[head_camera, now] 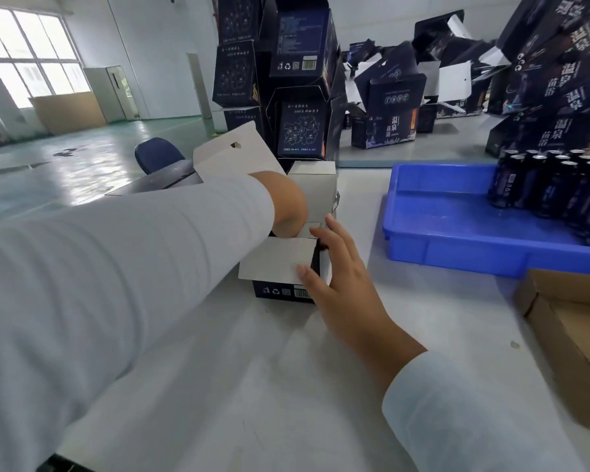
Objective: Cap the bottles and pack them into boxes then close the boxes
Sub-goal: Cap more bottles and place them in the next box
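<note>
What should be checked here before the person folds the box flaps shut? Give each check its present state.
1. Box steadied: ok, right hand rests straight fingers on its near flap and side.
2. Left hand out of the box: not ok, it reaches down into the opening.
3. Bottles seated inside: cannot tell, the left arm hides the interior.
4. Lid flap free to fold: ok, it stands up behind the box.
5. More bottles at hand: ok, they stand in the blue tray.

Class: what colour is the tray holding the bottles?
Blue tray, clearest in the head view.
</note>
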